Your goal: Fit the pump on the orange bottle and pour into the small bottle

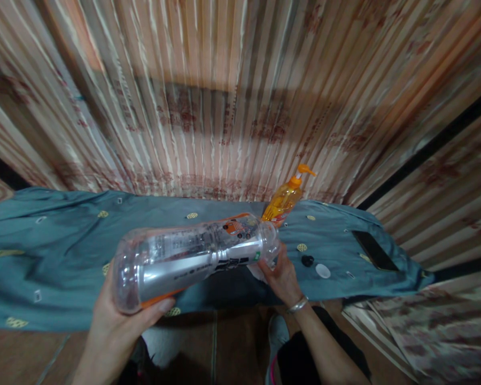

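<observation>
A large clear plastic bottle [196,262] with a silver and orange label lies nearly level in the air above the cloth. My left hand [120,315] is closed around its broad base from below, thumb along the near side. At the other end my right hand [280,272], with a silver bracelet on the wrist, grips near the neck; some of its fingers are hidden behind the bottle. A bit of white material [258,272] shows by the right fingers, too little of it to name. Just beyond the neck end stands a pump bottle [284,200] of orange liquid.
A teal patterned cloth [84,246] covers the long surface. Right of my right hand lie a small black cap-like piece [307,260] and a white disc [323,271]. Farther right is a dark phone [374,250]. A pleated curtain [224,107] hangs behind, with dark poles at both sides.
</observation>
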A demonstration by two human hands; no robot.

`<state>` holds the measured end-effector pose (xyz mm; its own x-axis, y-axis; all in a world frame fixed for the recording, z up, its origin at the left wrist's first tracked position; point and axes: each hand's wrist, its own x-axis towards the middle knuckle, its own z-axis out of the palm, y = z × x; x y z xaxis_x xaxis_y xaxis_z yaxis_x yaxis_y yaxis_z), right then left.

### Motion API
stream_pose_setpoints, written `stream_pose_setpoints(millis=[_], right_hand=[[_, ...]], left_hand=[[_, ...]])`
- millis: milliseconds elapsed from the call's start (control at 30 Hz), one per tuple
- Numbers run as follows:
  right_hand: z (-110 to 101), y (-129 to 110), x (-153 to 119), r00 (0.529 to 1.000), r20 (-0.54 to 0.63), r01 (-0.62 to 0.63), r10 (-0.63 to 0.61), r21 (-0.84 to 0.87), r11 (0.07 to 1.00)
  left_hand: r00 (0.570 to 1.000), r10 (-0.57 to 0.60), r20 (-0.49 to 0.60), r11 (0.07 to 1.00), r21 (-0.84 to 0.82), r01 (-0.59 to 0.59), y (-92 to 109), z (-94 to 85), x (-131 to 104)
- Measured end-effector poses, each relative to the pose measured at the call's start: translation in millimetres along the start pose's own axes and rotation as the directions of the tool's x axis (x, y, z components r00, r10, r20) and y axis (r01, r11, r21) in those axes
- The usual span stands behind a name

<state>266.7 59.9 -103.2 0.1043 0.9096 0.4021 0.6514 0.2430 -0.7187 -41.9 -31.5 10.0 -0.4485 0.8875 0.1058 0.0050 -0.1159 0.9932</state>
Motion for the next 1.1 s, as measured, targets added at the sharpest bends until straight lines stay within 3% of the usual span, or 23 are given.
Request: stream_pose_setpoints(millis=[400, 1100], right_hand=[[1, 4, -2, 1.000, -0.010, 0.025, -0.025, -0.003, 1.000], [1, 2, 0, 1.000, -0.014, 0.019, -0.019, 0.017, 1.000]], left_hand=[[0.998, 0.040, 0.047, 0.998, -0.058, -0.038, -17, -15.4, 8], [0.996, 0.064, 0.060, 0.998, 0.007, -0.065, -16, -17.3, 10]])
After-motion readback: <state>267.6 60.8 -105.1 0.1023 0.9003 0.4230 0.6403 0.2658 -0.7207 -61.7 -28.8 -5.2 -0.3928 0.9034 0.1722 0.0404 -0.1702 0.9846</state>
